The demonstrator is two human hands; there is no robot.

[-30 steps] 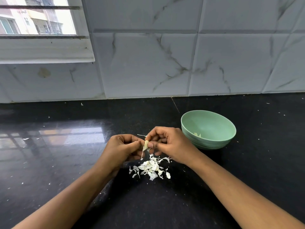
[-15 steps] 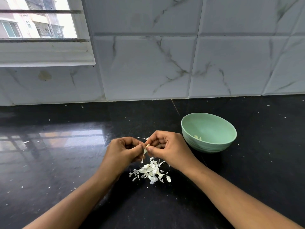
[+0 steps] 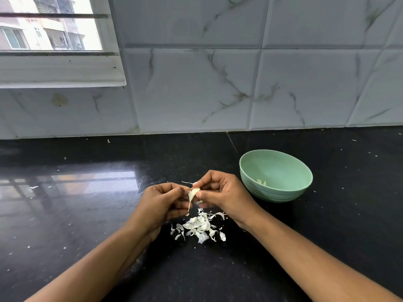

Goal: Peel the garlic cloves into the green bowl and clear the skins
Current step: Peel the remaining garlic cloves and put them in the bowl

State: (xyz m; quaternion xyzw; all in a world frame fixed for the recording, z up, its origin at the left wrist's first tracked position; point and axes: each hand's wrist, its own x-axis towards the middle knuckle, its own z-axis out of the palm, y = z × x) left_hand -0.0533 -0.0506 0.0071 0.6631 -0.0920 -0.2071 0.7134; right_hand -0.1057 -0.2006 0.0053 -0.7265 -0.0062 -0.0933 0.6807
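Garlic clove: where is it, and who has it?

Up off the counter, pinched between both hands. The right hand has its thumb and forefinger curled onto the fat upper end. The left hand closes its thumb and curled fingers against the clove's other side. The two hands nearly meet at the fingertips.

Is it bare yet?

Not wholly. A strip of skin hangs down from it, narrowing to a point, and a thin pale strand sticks out leftward by the right forefinger.

What lies under the hands?

A loose heap of skins, white and curled, on the countertop just below the clove and a little nearer the person, between the two wrists.

And the green bowl?

Upright, just to the right of the right hand and apart from it. A few pale peeled pieces lie low inside it, by the near wall.

The surface?

A black, polished stone countertop, with a seam running back toward the wall, left of the bowl. Small white flecks are scattered over it. On the left side it mirrors the window as a bright reflection.

And the room behind?

A wall of large pale tiles with grey marble veining meets the counter's back edge. At upper left, a white-framed window with horizontal bars shows buildings in daylight outside.
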